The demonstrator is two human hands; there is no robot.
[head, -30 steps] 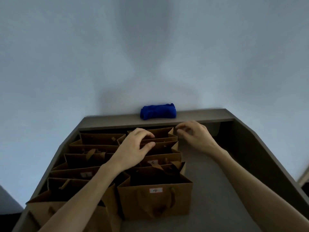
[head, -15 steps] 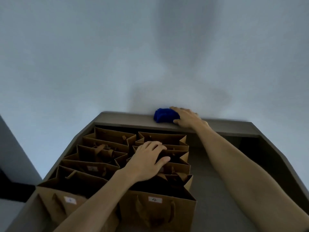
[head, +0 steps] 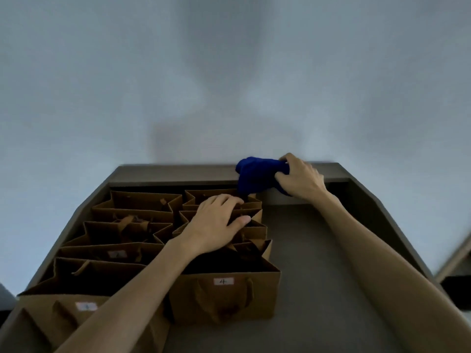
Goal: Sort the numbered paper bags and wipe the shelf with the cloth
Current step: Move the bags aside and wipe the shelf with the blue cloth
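A pale grey wall point(head: 229, 72) stands behind the dark grey shelf point(head: 313, 250), bare on its right side. Brown paper bags point(head: 142, 225) fill the left. The left hand point(head: 216, 222) rests flat on them. The right hand point(head: 300, 178) grips the bunched blue cloth point(head: 257, 174) at the back edge.

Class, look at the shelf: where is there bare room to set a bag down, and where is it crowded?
Bare shelf floor runs right of the bag marked 4, under the right forearm, up to the right wall. The left side is crowded: two rows of paper bags, with the left hand resting on them.
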